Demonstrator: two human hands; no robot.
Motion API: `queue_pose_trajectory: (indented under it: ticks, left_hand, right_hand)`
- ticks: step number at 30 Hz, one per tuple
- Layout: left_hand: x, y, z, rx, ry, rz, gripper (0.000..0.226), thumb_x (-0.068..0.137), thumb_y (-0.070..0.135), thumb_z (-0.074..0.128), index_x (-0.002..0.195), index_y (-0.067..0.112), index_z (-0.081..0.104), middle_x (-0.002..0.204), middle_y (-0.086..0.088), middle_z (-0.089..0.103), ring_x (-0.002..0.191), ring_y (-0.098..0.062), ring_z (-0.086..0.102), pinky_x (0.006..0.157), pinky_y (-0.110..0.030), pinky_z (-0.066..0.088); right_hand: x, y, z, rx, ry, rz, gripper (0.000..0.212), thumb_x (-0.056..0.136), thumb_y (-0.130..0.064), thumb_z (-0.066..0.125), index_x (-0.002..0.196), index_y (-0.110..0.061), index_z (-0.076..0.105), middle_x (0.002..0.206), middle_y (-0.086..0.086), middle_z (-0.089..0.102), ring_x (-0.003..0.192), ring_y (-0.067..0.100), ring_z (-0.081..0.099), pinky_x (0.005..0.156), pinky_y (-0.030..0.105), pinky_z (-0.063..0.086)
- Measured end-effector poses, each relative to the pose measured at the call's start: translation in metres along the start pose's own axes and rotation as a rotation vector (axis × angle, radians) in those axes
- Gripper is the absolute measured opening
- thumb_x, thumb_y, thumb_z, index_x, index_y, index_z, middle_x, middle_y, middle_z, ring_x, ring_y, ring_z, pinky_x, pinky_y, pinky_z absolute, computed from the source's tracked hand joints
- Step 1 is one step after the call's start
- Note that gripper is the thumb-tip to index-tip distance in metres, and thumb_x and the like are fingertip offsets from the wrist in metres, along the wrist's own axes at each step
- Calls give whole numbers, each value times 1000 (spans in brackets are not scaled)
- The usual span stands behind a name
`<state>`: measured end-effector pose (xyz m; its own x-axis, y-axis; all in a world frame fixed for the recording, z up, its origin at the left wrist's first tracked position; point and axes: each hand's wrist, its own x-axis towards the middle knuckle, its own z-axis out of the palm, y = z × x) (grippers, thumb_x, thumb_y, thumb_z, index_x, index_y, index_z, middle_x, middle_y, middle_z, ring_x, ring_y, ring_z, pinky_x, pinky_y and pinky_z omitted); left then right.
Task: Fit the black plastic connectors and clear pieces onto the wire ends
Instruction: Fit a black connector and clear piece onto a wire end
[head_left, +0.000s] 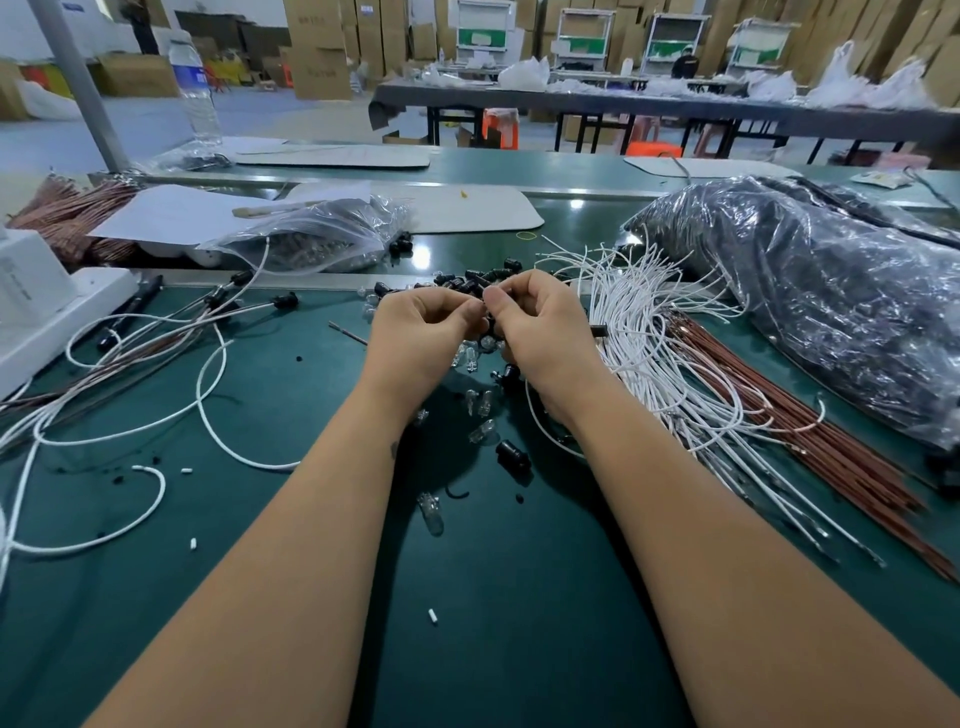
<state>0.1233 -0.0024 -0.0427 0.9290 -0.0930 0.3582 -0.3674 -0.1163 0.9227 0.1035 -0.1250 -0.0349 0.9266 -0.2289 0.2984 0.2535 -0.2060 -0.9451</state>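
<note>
Left hand (422, 332) and right hand (540, 327) meet above the green counter (291, 519), fingers pinched together on a black connector (489, 325); loose clear pieces (483, 431) lie at 6 o'clock; white wires (654, 332) fan out at 3 o'clock.

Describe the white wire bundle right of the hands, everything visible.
The white wire bundle is a loose sheaf of many thin, white-jacketed wires lying on the green table, just right of the right hand. The far ends fan out and curl upward, apart from one another; the near ends run toward the camera, some with small dark tips. Along its right side lies the reddish-brown wire bundle, partly overlapped. Whether the hand touches the bundle cannot be told.
</note>
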Motion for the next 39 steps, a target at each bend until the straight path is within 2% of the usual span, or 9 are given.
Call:
queue_pose_trajectory:
  ticks: [9, 15, 18, 21, 24, 28, 32, 35, 39]
  left_hand:
    - [-1, 3, 0, 11, -20, 5, 11, 89, 10, 66, 86, 4, 74, 80, -12, 74, 77, -20, 70, 77, -27, 57]
    - [-1, 9, -5, 50, -76, 75, 10, 91, 12, 64, 90, 11, 74, 77, -2, 72, 67, -2, 64, 65, -13, 48]
    - [1, 6, -17, 152, -79, 67, 8, 87, 15, 69, 85, 21, 73, 78, -1, 73, 71, -7, 64, 71, -23, 54]
    - [1, 5, -20, 163, -81, 50, 6, 86, 13, 70, 82, 15, 74, 77, -7, 73, 71, -14, 63, 77, -33, 55]
    - [-1, 8, -15, 144, -101, 77, 9, 89, 6, 65, 85, 5, 73, 74, -8, 70, 68, -12, 62, 71, -30, 54]
    - [-1, 9, -10, 145, -93, 72, 11, 92, 5, 60, 83, 7, 67, 65, 1, 63, 50, -4, 53, 54, -17, 46]
    - [-1, 9, -13, 170, -49, 82, 10, 93, 6, 60, 86, 8, 66, 68, -2, 63, 51, -4, 46, 57, -22, 41]
    - [-2, 10, -14, 154, -39, 88, 9, 93, 6, 60, 88, 4, 67, 74, -13, 66, 57, -14, 45, 58, -26, 39]
    - [-3, 10, -13, 154, -29, 91, 9, 93, 7, 60, 89, 4, 68, 76, -16, 67, 59, -19, 44, 59, -28, 37]
  right_hand:
    - [-1, 0, -1, -13, -51, -8, 12, 94, -15, 60, 83, -13, 58, 67, 4, 53, 53, 9, 44, 48, 19, 37]
    - [-1, -5, -6, 128, -72, 33, 9, 97, -13, 56, 89, -12, 58, 67, -2, 57, 51, -1, 52, 48, 15, 42]
    - [-1, -7, -8, 209, -57, 78, 11, 98, -11, 53, 88, -11, 57, 64, -1, 51, 41, -2, 45, 45, 16, 41]
    - [-2, -6, -7, 228, -77, 96, 11, 97, -9, 55, 86, -11, 57, 62, 0, 51, 39, 0, 41, 46, 19, 37]
    - [-3, -5, -3, 185, -111, 92, 8, 94, -9, 60, 86, -10, 59, 58, -3, 54, 42, 2, 43, 45, 20, 36]
    - [-3, -5, -2, 194, -93, 90, 5, 91, -7, 64, 93, -8, 60, 64, 1, 58, 44, 4, 47, 46, 21, 37]
    - [0, -9, -9, 287, -35, 128, 9, 93, -1, 54, 93, -8, 60, 59, -1, 54, 40, 5, 39, 47, 23, 35]
    - [1, -10, -13, 320, -3, 141, 20, 86, 7, 47, 88, -7, 61, 58, 3, 53, 41, 9, 36, 42, 21, 34]
    - [0, -10, -14, 244, 18, 93, 15, 87, 2, 54, 85, -10, 63, 63, 1, 54, 43, 7, 41, 45, 21, 39]
